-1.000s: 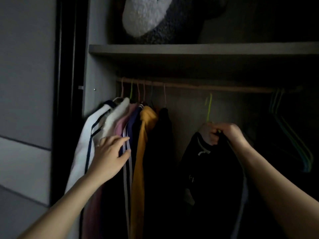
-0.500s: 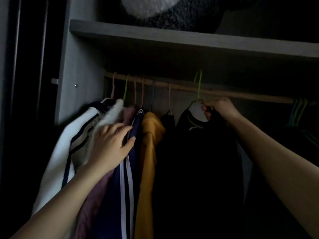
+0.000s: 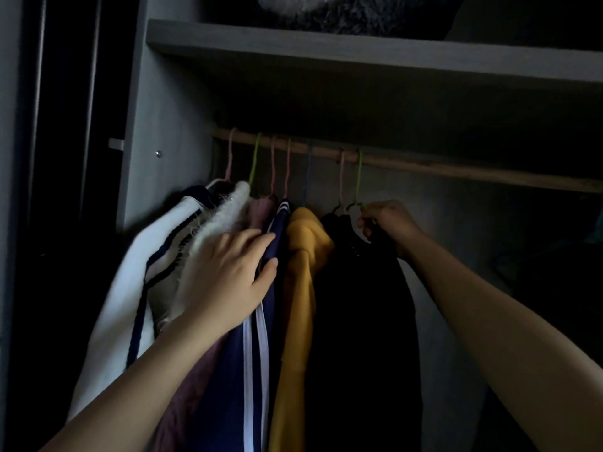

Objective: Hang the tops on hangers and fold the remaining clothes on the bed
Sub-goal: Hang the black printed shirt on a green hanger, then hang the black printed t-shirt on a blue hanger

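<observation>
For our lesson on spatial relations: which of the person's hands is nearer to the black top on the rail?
Right. The right hand grips the black top at its collar. The left hand touches the navy top, with the mustard top hanging between it and the black one.

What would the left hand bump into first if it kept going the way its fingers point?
The left hand points up and right, so likely the navy striped top at its fingertips, then the yellow top. Depth is unclear in this dim view.
</observation>
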Action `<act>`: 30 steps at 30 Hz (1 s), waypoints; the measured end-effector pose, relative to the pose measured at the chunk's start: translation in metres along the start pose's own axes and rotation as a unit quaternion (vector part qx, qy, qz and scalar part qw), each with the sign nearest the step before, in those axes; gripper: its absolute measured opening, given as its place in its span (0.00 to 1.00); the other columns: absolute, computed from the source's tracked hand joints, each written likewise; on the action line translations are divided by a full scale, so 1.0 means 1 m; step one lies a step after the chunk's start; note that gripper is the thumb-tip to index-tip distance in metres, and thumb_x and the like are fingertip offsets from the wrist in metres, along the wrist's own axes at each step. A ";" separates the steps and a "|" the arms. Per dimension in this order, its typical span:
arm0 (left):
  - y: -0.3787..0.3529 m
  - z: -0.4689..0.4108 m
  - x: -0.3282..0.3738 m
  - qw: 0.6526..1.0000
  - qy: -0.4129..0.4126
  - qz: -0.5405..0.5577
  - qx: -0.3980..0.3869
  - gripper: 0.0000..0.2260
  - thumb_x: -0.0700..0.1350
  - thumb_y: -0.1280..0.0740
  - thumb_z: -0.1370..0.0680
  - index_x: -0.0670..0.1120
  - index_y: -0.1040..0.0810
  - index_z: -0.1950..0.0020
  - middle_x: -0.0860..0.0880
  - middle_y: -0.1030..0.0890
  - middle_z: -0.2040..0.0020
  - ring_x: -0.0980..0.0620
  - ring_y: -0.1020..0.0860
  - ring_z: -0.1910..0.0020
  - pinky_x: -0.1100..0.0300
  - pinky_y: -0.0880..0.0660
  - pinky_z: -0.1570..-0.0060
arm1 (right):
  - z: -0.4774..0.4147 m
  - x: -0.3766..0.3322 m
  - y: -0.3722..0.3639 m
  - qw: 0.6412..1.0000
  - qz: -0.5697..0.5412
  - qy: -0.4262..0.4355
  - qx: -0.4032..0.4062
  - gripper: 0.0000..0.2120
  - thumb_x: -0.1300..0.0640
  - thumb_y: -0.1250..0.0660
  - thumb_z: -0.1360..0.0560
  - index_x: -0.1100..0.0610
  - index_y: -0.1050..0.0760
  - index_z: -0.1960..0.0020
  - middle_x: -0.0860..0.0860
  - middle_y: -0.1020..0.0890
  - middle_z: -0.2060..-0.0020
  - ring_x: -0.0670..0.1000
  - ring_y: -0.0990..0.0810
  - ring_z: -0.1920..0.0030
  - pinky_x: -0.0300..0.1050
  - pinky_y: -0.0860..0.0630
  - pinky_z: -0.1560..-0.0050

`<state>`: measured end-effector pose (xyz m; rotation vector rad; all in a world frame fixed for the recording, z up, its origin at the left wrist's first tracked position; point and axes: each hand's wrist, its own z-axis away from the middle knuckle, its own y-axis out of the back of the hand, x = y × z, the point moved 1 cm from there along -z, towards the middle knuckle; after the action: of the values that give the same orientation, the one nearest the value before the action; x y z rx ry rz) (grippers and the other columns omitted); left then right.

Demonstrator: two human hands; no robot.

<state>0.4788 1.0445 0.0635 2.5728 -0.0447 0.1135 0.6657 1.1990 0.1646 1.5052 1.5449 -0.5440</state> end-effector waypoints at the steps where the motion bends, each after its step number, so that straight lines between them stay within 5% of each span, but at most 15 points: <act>1: 0.000 0.000 0.001 1.000 0.000 -0.007 -0.001 0.23 0.56 0.47 0.23 0.46 0.24 0.37 0.48 0.21 0.40 0.45 0.22 0.43 0.47 0.25 0.47 | 0.001 0.001 -0.002 1.000 0.003 0.000 0.000 0.16 0.68 0.39 0.26 0.62 0.29 0.72 0.53 0.25 0.79 0.49 0.31 0.79 0.36 0.36 0.76; 4: 0.001 0.003 0.004 1.000 0.002 -0.008 0.003 0.24 0.57 0.47 0.23 0.45 0.24 0.37 0.47 0.21 0.40 0.45 0.22 0.44 0.46 0.25 0.47 | 0.005 0.001 -0.003 1.000 0.008 -0.001 -0.001 0.15 0.67 0.39 0.25 0.61 0.28 0.71 0.48 0.25 0.82 0.45 0.28 0.81 0.37 0.33 0.73; 11: 0.010 0.011 0.040 0.994 -0.045 0.060 0.085 0.22 0.54 0.44 0.24 0.43 0.21 0.42 0.45 0.21 0.43 0.44 0.24 0.43 0.46 0.27 0.45 | 0.027 0.011 0.030 0.995 0.089 0.046 0.013 0.15 0.51 0.46 0.19 0.60 0.26 0.46 0.52 0.23 0.59 0.47 0.26 0.59 0.37 0.31 0.59; 18: 0.000 0.007 0.120 0.966 -0.160 0.125 0.160 0.17 0.51 0.41 0.24 0.43 0.18 0.48 0.44 0.20 0.46 0.45 0.26 0.44 0.50 0.34 0.46 | 0.064 0.040 0.122 0.945 0.310 0.063 0.081 0.14 0.62 0.40 0.21 0.73 0.24 0.55 0.59 0.23 0.59 0.49 0.28 0.59 0.38 0.34 0.63; 23: -0.027 0.009 0.165 0.951 -0.223 0.138 0.162 0.15 0.49 0.40 0.24 0.43 0.17 0.55 0.44 0.19 0.50 0.44 0.21 0.48 0.50 0.32 0.46 | 0.106 0.053 0.197 0.820 0.546 0.033 0.166 0.21 0.50 0.44 0.25 0.67 0.22 0.54 0.66 0.22 0.54 0.63 0.24 0.51 0.53 0.27 0.52; 27: -0.044 0.017 0.199 0.940 -0.246 0.177 0.154 0.14 0.49 0.40 0.24 0.44 0.18 0.57 0.45 0.19 0.53 0.45 0.21 0.51 0.52 0.32 0.49 | 0.146 0.052 0.243 0.654 0.726 -0.039 0.208 0.17 0.56 0.37 0.24 0.66 0.28 0.40 0.65 0.28 0.43 0.64 0.32 0.41 0.54 0.33 0.47; 30: -0.061 0.021 0.214 0.942 -0.242 0.196 0.128 0.14 0.50 0.40 0.25 0.44 0.18 0.58 0.46 0.19 0.54 0.47 0.23 0.52 0.55 0.34 0.51 | 0.165 0.050 0.262 0.604 0.764 -0.066 0.219 0.15 0.64 0.36 0.26 0.69 0.28 0.41 0.67 0.28 0.44 0.65 0.29 0.42 0.57 0.30 0.47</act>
<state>0.6966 1.0827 0.0331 2.7508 -0.7741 -0.3946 0.9678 1.1372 0.1085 2.4026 -0.4277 0.0773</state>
